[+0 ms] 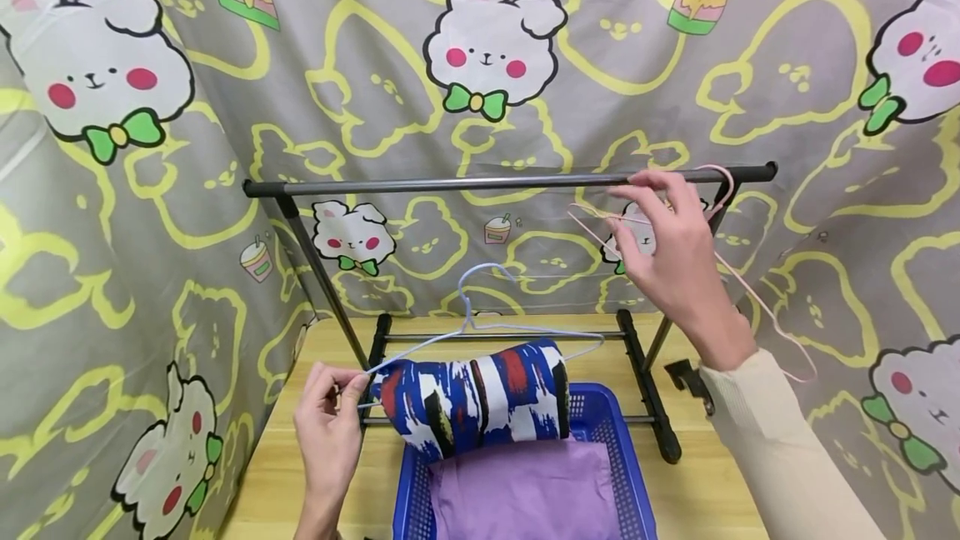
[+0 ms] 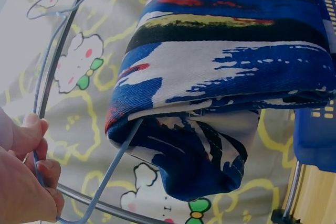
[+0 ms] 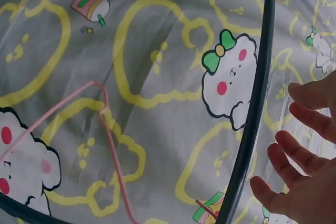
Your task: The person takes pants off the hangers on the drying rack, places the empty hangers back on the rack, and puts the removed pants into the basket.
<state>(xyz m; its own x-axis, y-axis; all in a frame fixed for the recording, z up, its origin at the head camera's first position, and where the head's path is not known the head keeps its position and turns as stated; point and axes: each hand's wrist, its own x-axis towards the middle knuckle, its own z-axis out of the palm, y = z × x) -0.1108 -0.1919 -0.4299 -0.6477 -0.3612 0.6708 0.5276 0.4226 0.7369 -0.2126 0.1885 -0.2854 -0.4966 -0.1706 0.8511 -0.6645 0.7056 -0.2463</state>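
Observation:
My left hand [image 1: 328, 427] pinches the left end of a light blue hanger [image 1: 467, 307], its hook pointing up. Over the hanger's lower bar hangs a folded cloth [image 1: 480, 398] patterned in blue, white, red and black. In the left wrist view the bar runs into the cloth's fold [image 2: 181, 72]. Up by the rack's rail, my right hand [image 1: 678, 265] has its fingers spread apart. A pink hanger [image 1: 731, 187] hooks over the rail's right end, and its body passes behind that hand. The right wrist view shows the fingers [image 3: 296, 153] apart with nothing between them.
A black and silver garment rack [image 1: 480, 183] stands on the wooden table [image 1: 330, 344]. Below the patterned cloth, a blue basket [image 1: 633, 482] holds a purple cloth [image 1: 525, 490]. A printed curtain [image 1: 480, 140] surrounds the table at the back and sides.

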